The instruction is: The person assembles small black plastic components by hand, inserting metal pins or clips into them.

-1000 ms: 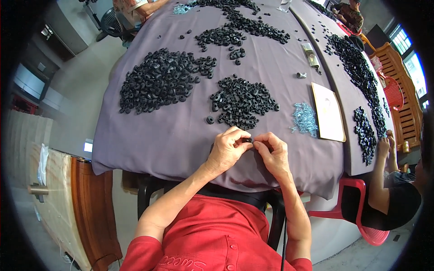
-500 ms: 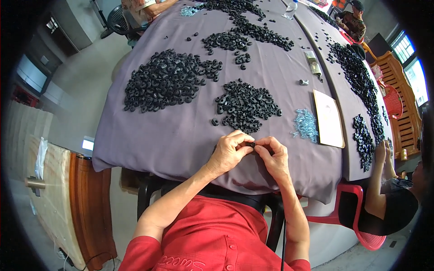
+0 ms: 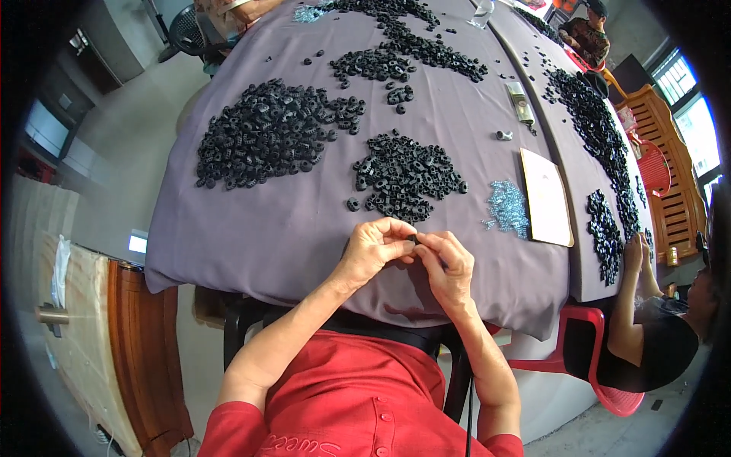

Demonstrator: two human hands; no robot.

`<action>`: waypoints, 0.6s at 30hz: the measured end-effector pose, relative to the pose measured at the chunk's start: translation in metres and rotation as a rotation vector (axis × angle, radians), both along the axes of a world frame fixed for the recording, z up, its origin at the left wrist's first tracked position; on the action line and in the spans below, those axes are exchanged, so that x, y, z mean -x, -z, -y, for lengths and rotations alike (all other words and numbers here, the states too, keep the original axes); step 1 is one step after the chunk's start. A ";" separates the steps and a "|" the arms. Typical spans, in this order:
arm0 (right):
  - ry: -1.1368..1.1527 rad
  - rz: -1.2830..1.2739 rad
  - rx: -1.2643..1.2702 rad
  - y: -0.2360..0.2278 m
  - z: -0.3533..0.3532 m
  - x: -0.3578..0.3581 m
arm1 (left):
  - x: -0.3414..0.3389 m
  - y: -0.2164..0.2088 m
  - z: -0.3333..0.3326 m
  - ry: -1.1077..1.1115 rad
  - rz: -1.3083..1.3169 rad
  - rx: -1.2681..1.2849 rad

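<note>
Just in front of me over the table's near side, my left hand point(image 3: 368, 250) and my right hand point(image 3: 448, 268) meet fingertip to fingertip. Both pinch one small black plastic piece point(image 3: 413, 238), mostly covered by the fingers. Directly beyond them lies a pile of small black ring-like pieces point(image 3: 407, 177). To its left spreads a larger heap of black ribbed pieces point(image 3: 266, 137). Right of my hands is a scatter of small clear-blue pieces point(image 3: 508, 207), beside a flat pale board point(image 3: 546, 198).
A grey-purple cloth point(image 3: 244, 236) covers the table. More black pieces point(image 3: 426, 49) trail toward the far end, near a clear bottle point(image 3: 482, 14). At right, a co-worker's hands point(image 3: 636, 255) are by another black pile point(image 3: 604, 236). A red chair point(image 3: 563, 358) stands there.
My fingers have drawn closer together around the small black piece, and less of it shows. The whole view has shifted slightly, while the piles keep their places on the cloth.
</note>
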State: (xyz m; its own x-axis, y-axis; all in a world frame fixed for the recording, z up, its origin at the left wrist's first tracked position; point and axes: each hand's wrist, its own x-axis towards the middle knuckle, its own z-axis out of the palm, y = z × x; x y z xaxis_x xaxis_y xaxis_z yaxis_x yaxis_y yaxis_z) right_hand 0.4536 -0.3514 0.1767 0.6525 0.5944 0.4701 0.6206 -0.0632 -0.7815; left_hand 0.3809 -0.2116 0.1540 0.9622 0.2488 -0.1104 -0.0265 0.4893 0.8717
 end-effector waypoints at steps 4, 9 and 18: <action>-0.112 0.100 0.016 -0.006 0.001 -0.012 | 0.003 -0.002 -0.005 -0.011 0.036 0.070; 0.153 0.021 0.224 -0.008 -0.001 -0.034 | 0.002 0.004 -0.004 -0.052 0.065 0.099; 0.151 0.232 0.394 0.004 -0.014 -0.039 | 0.001 -0.001 -0.001 -0.075 0.067 0.070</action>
